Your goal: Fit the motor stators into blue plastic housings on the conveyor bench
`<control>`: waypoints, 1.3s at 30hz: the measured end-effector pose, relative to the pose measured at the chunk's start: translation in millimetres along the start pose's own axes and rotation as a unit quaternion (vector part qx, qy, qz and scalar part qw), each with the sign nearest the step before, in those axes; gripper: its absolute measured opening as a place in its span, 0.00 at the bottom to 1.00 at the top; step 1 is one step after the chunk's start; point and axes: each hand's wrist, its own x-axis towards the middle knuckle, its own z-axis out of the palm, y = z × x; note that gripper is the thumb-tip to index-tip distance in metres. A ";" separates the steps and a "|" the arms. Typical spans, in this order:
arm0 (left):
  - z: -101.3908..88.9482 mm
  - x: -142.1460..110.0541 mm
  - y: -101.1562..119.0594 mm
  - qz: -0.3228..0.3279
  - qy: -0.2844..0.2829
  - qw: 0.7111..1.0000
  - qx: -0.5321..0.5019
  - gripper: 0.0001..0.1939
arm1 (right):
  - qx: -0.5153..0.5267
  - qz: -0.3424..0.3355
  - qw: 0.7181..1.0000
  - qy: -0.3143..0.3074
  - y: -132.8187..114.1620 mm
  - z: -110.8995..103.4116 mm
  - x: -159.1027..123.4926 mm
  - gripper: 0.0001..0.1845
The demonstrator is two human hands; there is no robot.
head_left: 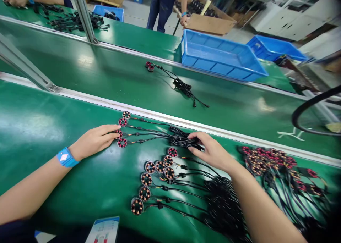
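Several small round motor stators [122,142] with copper or red windings lie in a short column on the green bench, black cables trailing right. My left hand [93,142], wearing a blue wrist strap, has its fingertips closed on one red-wound stator [118,133] of this column. At the other end, my right hand [210,150] curls its thumb and fingers around the coiled black cable bundle [181,141]. Nearer my body lies a second group of copper-wound stators [146,179], its cables running into a black heap [223,204] beneath my right forearm.
A pile of stators [266,159] sits at the right. Beyond the metal rail, one cable bundle [182,87] with stators lies on the green belt. A blue bin [221,55] stands farther back. Metal posts [82,14] rise at left. Two other people are at the back.
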 end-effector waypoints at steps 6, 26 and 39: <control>-5.9 3.4 -2.5 0.013 0.019 1.000 0.018 0.15 | 0.055 0.039 0.997 0.030 17.0 -14.8 9.2 0.26; 17.7 60.8 -34.0 -0.242 0.083 0.961 -0.105 0.23 | -0.018 0.236 0.950 0.202 136.4 -51.6 228.8 0.42; 8.4 93.6 -31.2 -0.266 0.111 0.949 -0.128 0.26 | 0.383 0.104 0.893 0.212 59.1 -70.7 170.2 0.47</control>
